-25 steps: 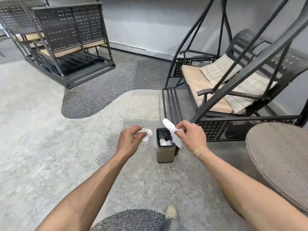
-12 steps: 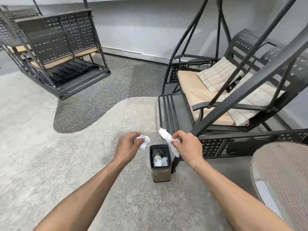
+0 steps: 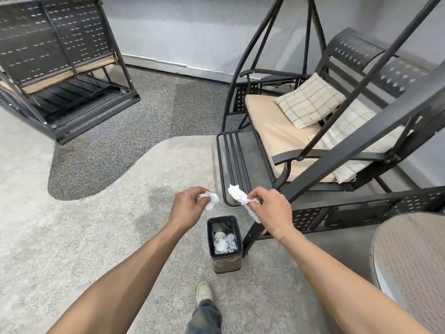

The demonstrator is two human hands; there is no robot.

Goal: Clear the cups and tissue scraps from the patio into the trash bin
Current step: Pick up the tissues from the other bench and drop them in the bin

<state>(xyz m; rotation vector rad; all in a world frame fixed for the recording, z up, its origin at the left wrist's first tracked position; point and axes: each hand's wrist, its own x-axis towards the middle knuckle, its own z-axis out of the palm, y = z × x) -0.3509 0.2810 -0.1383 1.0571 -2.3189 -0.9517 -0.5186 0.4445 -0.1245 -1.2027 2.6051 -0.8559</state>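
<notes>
A small rectangular trash bin (image 3: 227, 264) with a black liner stands on the pale floor below my hands; white tissue scraps (image 3: 226, 244) and a round cup lid lie inside. My left hand (image 3: 186, 207) is closed on a crumpled white tissue (image 3: 209, 200), held just above and left of the bin's opening. My right hand (image 3: 272, 209) pinches a longer white tissue scrap (image 3: 240, 198) above and right of the bin. Both tissues hang over the far side of the bin.
A black metal swing bench (image 3: 320, 145) with a beige cushion and checked pillows stands right of the bin, its frame leg touching the bin's side. A round woven table (image 3: 414, 266) is at the right edge. Another bench (image 3: 60, 68) stands far left. My shoe (image 3: 204, 292) is near the bin.
I have stepped closer, so the bin now lies lower in view and nearer my foot. Both hands still hold their tissues, now above the bin's far edge.
</notes>
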